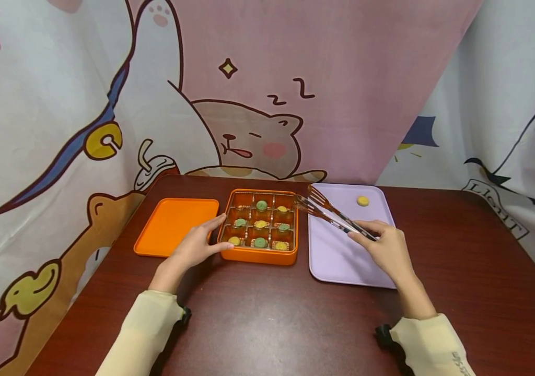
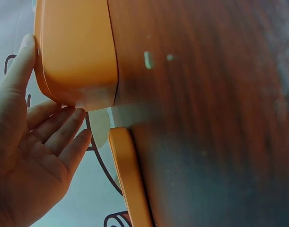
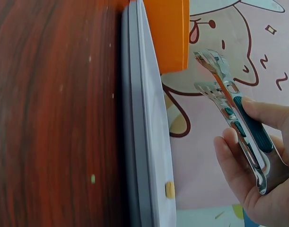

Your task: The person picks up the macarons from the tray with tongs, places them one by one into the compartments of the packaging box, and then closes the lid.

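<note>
An orange box [image 1: 259,255] with a clear divided insert holds small green and yellow cookies, one to a compartment; the back-left compartment shows no cookie. My left hand [image 1: 197,243] rests at the box's front-left corner, thumb along the front rim and loosely extended fingers against the left side. My right hand [image 1: 386,249] holds metal serving tongs [image 1: 338,218] with dark grips, pinched between thumb and fingers. Their slotted tips stand apart with nothing between them, near the box's right rim. A yellow cookie [image 1: 363,201] lies on the lilac tray [image 1: 342,261], behind the right hand.
An orange lid [image 1: 169,227] lies flat left of the box, close to the left hand. The dark wooden table [image 1: 258,318] extends in front. A printed cartoon curtain [image 1: 357,94] hangs along the back and sides of the table.
</note>
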`<state>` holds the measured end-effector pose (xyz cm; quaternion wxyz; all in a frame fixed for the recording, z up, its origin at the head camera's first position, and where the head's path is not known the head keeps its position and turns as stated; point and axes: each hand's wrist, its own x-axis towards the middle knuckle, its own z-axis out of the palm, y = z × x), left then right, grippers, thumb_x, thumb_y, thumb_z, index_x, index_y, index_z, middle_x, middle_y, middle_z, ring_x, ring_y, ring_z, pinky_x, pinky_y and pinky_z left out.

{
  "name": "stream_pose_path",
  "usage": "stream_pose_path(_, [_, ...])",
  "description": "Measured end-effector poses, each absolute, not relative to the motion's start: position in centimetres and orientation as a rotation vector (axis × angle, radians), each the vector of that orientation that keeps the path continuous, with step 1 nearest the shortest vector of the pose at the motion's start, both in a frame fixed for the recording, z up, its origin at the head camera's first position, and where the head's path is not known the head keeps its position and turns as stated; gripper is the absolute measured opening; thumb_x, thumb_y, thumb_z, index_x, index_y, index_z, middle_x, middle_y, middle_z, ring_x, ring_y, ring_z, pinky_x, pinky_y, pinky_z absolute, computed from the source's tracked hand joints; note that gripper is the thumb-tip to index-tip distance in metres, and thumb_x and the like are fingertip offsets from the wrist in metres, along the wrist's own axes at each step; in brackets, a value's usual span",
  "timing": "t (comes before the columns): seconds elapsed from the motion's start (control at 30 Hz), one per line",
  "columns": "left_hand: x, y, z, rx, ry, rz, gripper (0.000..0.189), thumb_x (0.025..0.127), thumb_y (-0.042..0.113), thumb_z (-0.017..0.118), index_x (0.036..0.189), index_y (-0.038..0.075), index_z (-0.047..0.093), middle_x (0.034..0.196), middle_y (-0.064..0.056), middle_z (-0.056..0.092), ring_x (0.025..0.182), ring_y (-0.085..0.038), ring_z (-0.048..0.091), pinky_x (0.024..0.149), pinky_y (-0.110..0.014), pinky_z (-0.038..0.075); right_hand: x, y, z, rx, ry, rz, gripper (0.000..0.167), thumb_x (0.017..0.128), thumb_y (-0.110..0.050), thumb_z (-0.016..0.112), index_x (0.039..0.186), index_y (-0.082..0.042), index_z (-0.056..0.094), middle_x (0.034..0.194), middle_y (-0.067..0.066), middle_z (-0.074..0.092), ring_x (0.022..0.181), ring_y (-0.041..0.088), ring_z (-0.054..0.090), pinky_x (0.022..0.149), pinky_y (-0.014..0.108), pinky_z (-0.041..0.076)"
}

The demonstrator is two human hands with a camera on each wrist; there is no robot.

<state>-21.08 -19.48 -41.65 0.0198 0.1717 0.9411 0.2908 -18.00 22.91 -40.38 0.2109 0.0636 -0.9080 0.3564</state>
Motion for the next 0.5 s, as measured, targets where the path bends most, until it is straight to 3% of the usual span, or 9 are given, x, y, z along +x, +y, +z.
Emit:
stream_pose_path(0.3, [-21.0,-19.4,-41.5,0.532,2.919,0.898,0.086,0.087,0.043,0.075,0.155,0.009,0.036,0.161,-0.011,0.037,0.145,-0.036,0.039,0.116,-0.055,0.036,-17.7,24.6,-40.7,0.100,-2.485,0.940,0.032,0.079,-0.019,0.085,0.107,-0.006,0.079,0.094,0.015,0.077,0.074,-0.006,0.052,0.062,0.011,0.037])
stream_pose_path(0.5, [-21.1,-19.4,-41.5,0.537,2.918,0.898,0.087,0.087,0.044,0.075,0.155,0.009,0.036,0.161,-0.011,0.036,0.146,-0.036,0.038,0.117,-0.055,0.035,-17.4,25.5,-40.6,0.062,-2.461,0.908,0.033,0.077,-0.018,0.086,0.106,-0.005,0.079,0.088,0.014,0.075,0.068,-0.005,0.046,0.058,0.014,0.035])
